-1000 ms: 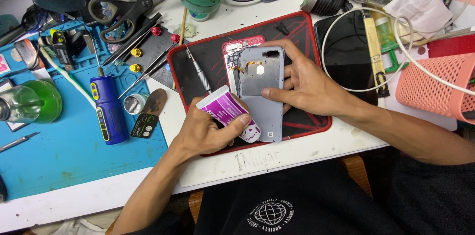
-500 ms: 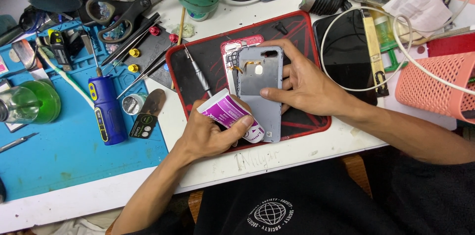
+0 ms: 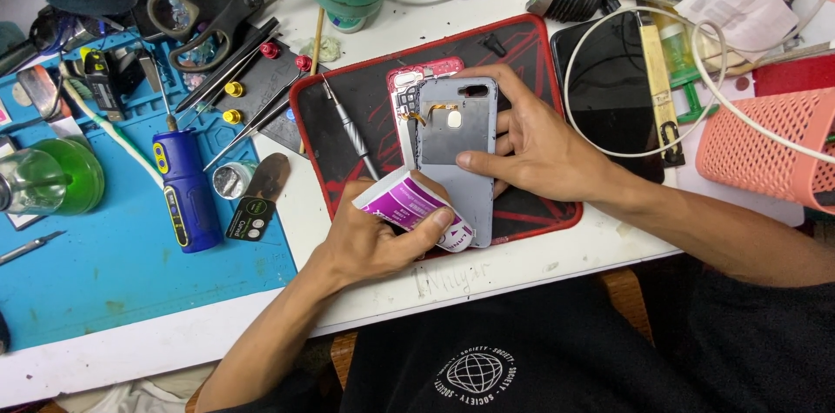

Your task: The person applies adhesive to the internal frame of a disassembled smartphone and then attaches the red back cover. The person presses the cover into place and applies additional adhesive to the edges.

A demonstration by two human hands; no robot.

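The left hand (image 3: 374,235) is closed around a small purple and white tube (image 3: 413,209), thumb along its near side, fingers curled under it. The tube lies tilted, its white end touching the lower edge of a grey phone back (image 3: 457,148).

The right hand (image 3: 539,148) grips that grey back from the right: the thumb presses on its face near the middle, the fingers wrap the top right corner. The back lies lengthwise on a black mat (image 3: 531,56) with a red rim. Under the back's upper left, a pink phone frame (image 3: 409,83) shows, with an orange flex strip on the grey panel next to it.

On the mat's left part lies a thin silver screwdriver (image 3: 348,126), angled toward the left hand. Just right of the mat rests a dark phone (image 3: 609,91), screen up, with a loop of white cable (image 3: 644,152) across it. A pink mesh basket (image 3: 765,143) stands at the far right.

Left of the mat, a blue work mat (image 3: 96,274) carries a blue electric driver (image 3: 184,191), and a green bottle (image 3: 52,174) lies at its left edge. Black scissors (image 3: 222,22) and several tweezers (image 3: 252,113) lie between the 2 mats. A green cup (image 3: 348,0) stands beyond the black mat.
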